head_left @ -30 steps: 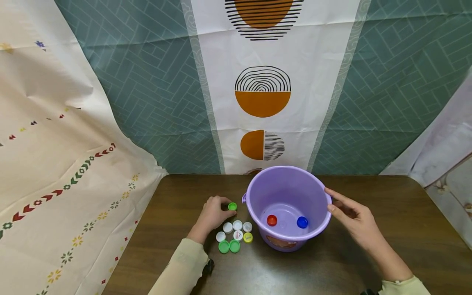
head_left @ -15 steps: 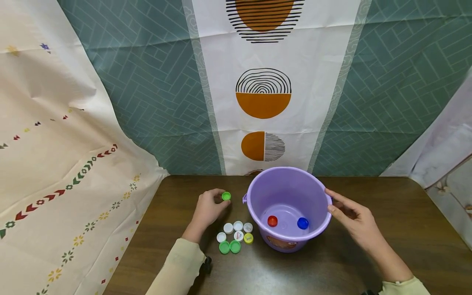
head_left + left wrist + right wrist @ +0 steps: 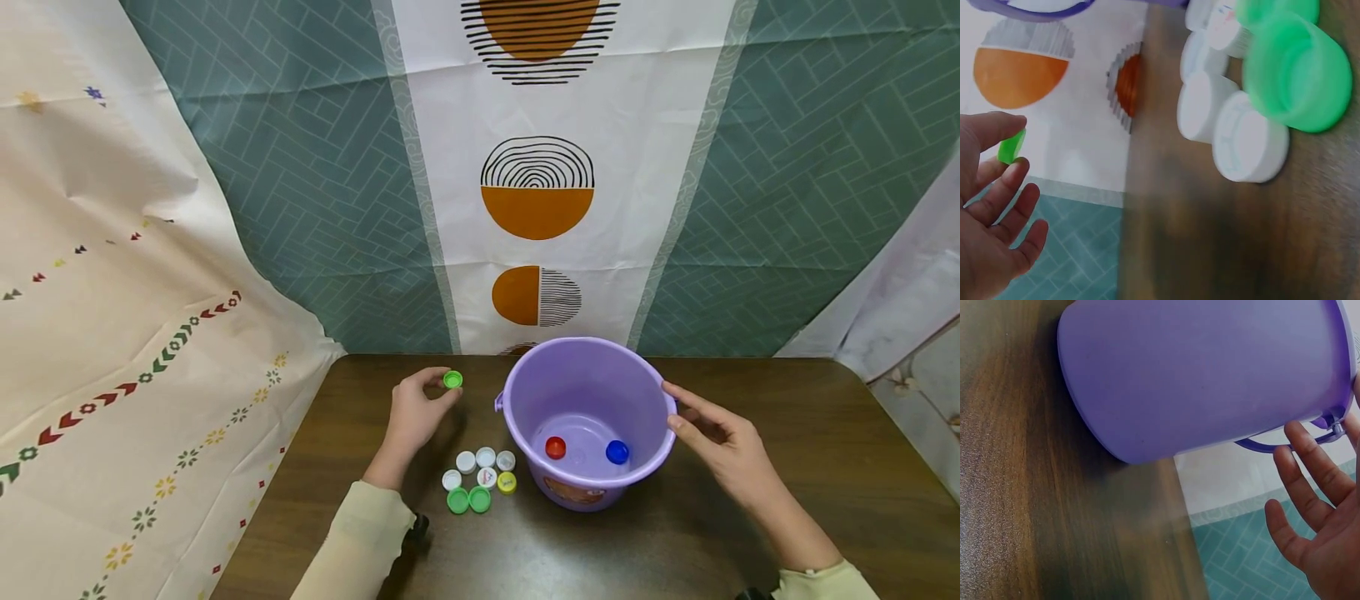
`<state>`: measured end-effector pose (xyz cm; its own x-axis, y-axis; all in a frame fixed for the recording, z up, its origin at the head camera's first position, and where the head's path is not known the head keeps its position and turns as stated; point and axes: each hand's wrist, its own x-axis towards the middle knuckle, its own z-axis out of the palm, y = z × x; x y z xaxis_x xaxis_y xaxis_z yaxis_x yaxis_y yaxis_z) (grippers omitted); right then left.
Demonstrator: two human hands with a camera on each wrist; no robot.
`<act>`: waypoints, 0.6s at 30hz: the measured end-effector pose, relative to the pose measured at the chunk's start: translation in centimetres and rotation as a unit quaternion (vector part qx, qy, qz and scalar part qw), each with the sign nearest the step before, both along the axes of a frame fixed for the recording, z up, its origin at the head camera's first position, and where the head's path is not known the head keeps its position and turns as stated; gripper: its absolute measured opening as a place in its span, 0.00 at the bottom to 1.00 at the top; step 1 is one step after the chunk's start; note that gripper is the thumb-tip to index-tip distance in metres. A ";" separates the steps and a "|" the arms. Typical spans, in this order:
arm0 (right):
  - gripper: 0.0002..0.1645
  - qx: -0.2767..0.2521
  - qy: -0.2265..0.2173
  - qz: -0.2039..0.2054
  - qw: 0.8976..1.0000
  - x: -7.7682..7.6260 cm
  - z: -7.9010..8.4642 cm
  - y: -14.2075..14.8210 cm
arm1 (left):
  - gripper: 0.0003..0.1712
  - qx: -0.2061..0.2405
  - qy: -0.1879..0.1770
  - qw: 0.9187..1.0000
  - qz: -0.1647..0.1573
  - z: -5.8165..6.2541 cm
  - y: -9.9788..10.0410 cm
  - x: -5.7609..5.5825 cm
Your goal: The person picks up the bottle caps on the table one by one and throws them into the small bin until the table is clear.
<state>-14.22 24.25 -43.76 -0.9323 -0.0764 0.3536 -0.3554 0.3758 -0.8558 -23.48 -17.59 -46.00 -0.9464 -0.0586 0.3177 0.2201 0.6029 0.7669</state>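
Observation:
Between thumb and fingertips, my left hand (image 3: 411,412) pinches a small bright green bottle cap (image 3: 453,380) above the back left of the table. The left wrist view shows this cap (image 3: 1011,147) edge-on, with the other fingers loosely bent. A purple bucket (image 3: 588,383) stands upright at the middle, a red cap (image 3: 555,448) and a blue cap (image 3: 617,452) on its bottom. My right hand (image 3: 720,446) touches the right side of the bucket's rim with thumb and index finger. In the right wrist view its remaining fingers (image 3: 1300,487) spread beside the bucket wall.
Left of the bucket lie several white caps (image 3: 486,457), a yellow cap (image 3: 506,482) and two green caps (image 3: 457,501) in a tight group on the brown wooden table (image 3: 570,554). A patterned cloth (image 3: 532,317) hangs behind the table's back edge.
My left hand has moved back and left with the green cap, away from the group of caps and the bucket. The right hand keeps its place at the rim.

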 end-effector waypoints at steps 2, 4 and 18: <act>0.28 0.001 0.000 -0.001 1.000 0.0 0.0 0.0 | 0.17 0.011 0.012 1.000 0.004 0.5 0.1 0.0; 0.29 0.002 -0.001 -0.001 1.000 -0.1 0.0 0.1 | 0.17 0.021 0.023 0.999 0.007 0.9 0.2 -0.1; 0.28 0.000 0.003 0.001 1.000 -0.1 -0.2 0.1 | 0.18 0.103 0.043 0.993 -0.026 4.7 1.6 0.6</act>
